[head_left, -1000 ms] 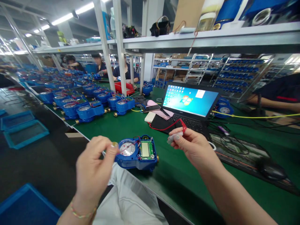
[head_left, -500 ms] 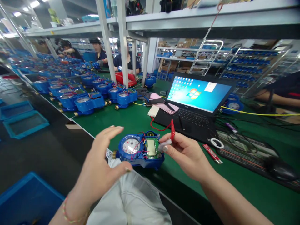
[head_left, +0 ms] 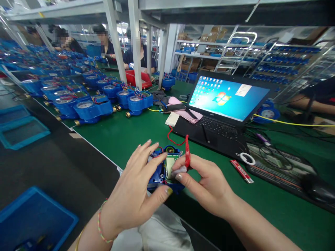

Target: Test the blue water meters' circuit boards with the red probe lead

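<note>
A blue water meter (head_left: 156,177) lies on the green bench in front of me, its electronics side uncovered. Its circuit board carries a small pale display (head_left: 169,162). My left hand (head_left: 134,190) spreads over the round dial end, fingers apart, hiding most of the dial; whether it touches the housing I cannot tell. Pinched in my right hand (head_left: 209,184) is a greyish, lumpy piece (head_left: 180,170) with a red-wrapped lead (head_left: 187,153) rising from it. That piece is over the right part of the display; contact with the board is hidden by my fingers.
Behind stands an open laptop (head_left: 227,97), with a phone (head_left: 174,108) and pink cloth beside it. At right lie a red-and-white box cutter (head_left: 241,171), a white ring (head_left: 247,159) and a black mouse (head_left: 318,188). Several blue meters (head_left: 91,108) line the left; co-workers sit beyond.
My left hand has moved right, from beside the meter to over its dial. My right hand has shifted slightly left with the greyish piece, further over the display. The camera view has tilted down.
</note>
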The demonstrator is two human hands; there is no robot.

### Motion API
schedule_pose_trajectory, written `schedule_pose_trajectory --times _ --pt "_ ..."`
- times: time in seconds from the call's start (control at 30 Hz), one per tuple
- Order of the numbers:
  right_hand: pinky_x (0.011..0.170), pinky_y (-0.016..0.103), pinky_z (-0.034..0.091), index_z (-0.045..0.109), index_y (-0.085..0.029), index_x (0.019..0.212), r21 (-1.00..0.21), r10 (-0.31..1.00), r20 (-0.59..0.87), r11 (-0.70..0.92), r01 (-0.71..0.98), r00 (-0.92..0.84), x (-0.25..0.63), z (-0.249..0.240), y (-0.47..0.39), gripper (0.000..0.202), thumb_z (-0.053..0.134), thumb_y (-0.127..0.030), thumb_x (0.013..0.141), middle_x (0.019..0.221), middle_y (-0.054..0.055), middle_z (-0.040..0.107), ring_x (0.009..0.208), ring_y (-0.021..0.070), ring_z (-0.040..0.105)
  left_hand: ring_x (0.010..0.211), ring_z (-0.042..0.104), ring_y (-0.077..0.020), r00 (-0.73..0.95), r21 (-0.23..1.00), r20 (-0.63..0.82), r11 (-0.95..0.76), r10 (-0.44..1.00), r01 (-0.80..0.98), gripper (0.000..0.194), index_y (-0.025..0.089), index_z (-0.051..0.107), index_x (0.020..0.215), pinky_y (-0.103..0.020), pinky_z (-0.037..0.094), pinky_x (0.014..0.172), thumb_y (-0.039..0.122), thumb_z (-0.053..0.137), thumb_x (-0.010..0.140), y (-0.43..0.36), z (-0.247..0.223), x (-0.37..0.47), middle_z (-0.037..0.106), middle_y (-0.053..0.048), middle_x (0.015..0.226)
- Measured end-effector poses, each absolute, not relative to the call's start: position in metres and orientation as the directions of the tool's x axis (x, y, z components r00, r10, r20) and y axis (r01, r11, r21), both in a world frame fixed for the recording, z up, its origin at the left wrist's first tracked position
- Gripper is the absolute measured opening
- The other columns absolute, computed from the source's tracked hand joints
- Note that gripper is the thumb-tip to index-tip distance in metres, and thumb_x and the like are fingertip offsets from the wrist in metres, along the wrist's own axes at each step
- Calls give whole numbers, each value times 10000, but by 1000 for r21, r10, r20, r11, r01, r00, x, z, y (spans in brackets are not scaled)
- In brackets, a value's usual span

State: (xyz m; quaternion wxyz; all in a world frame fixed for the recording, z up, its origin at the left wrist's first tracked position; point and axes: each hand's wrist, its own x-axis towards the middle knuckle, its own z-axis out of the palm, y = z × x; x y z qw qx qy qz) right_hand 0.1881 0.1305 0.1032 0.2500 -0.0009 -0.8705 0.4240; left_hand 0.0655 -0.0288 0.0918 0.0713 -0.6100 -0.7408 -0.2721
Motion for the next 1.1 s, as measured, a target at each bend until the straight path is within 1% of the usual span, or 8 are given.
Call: schedule_pose_trajectory --times 0.07,0.1,0.13,0.23,0.37,0.63,0.8,1.1 --pt "654 212 444 578 -189 872 -739 194 420 640 -210 -886 188 104 131 86 545 -115 843 771 -11 600 687 115 553 1366 265 -344 -227 222 389 149 893 964 843 96 328 1384 -594 322 1070 591 600 758 -25 91 65 339 -195 1452" --pt "653 213 444 573 -189 876 -742 188 408 638 -205 -894 189 104 131 89 541 -112 846 771 -10 599 687 116 553 1349 298 -357 -230 177 381 173 895 969 937 61 334 1377 -595 333 1064 642 628 703 -22 90 65 364 -215 1435" --pt "658 214 444 569 -190 882 -746 180 393 636 -198 -901 189 105 131 94 536 -108 850 777 -8 601 693 117 556 1326 342 -360 -231 140 385 191 894 972 962 38 358 1360 -589 346 1058 661 636 681 -20 88 66 404 -225 1407" --pt "686 216 444 555 -195 909 -751 156 356 635 -182 -922 191 106 131 117 525 -93 860 818 -1 610 729 120 568 1262 437 -349 -223 89 435 204 872 975 866 17 448 1293 -572 379 1040 636 618 711 -17 82 70 493 -224 1336" --pt "677 228 446 539 -201 902 -754 134 327 634 -173 -935 193 107 131 113 522 -96 864 826 6 604 734 129 564 1250 452 -342 -210 95 496 188 843 978 771 12 492 1255 -555 382 1038 584 589 748 -17 77 72 496 -222 1334" --pt "691 265 469 562 -204 891 -768 110 323 611 -192 -940 193 108 130 114 527 -99 866 846 27 599 774 155 572 1262 443 -317 -221 105 499 194 838 975 723 18 496 1256 -508 341 1070 574 528 795 -17 77 74 501 -197 1339" --pt "682 225 462 569 -190 870 -773 108 322 603 -196 -940 192 109 129 105 552 -87 860 818 0 600 750 121 562 1265 438 -325 -210 110 517 178 830 978 709 0 503 1244 -505 316 1079 540 549 787 -17 76 75 505 -206 1332" --pt "668 252 482 564 -200 873 -739 109 335 646 -190 -936 193 109 128 118 551 -84 850 807 17 618 739 147 578 1259 447 -320 -211 102 512 184 833 978 677 12 500 1246 -507 336 1067 497 557 778 -18 76 76 511 -200 1328"
